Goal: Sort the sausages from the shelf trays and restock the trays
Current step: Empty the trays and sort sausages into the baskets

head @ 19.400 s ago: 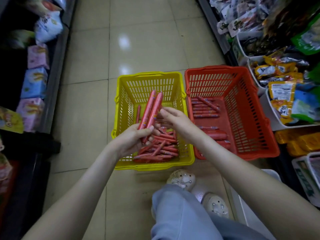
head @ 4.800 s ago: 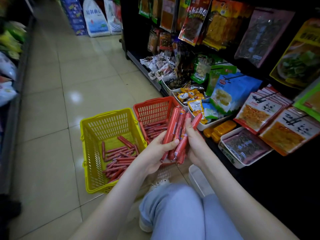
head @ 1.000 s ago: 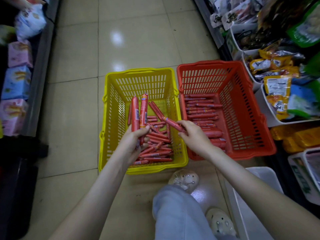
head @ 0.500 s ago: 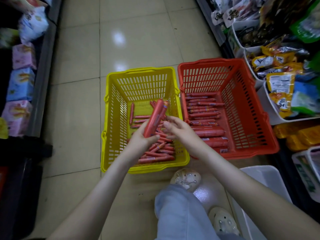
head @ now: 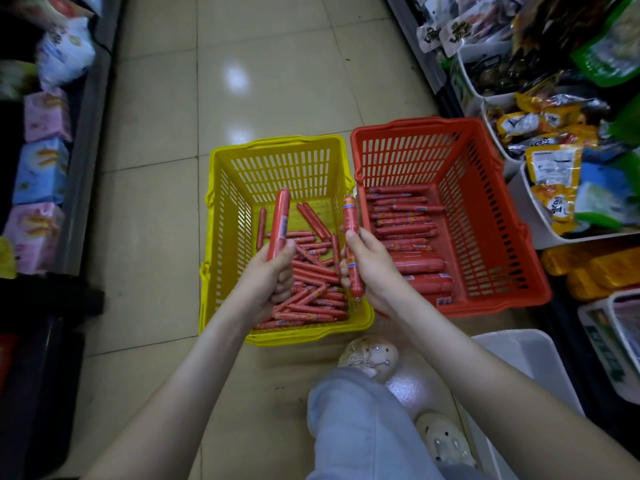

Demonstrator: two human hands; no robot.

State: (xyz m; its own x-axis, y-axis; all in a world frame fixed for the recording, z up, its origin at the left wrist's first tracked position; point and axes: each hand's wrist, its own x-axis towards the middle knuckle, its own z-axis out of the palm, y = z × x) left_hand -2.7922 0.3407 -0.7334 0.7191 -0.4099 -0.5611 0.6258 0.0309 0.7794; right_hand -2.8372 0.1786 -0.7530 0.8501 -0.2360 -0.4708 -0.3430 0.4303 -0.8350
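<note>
**Two sausages in hand over the yellow basket**

We noted the left hand (head: 266, 275) curled round one long sausage (head: 280, 220), held upright over the yellow basket (head: 277, 143). The right hand (head: 370, 265) gripped a second sausage (head: 351, 230), also upright, above that basket's 3 o'clock wall. Loose sausages (head: 311, 285) lay jumbled on the yellow floor. Just beside it, at 3 o'clock, stood the red basket (head: 415, 124) with stacked sausages (head: 401, 216) in rows. A white tray (head: 526, 358) sat at the person's 4 o'clock.
</note>
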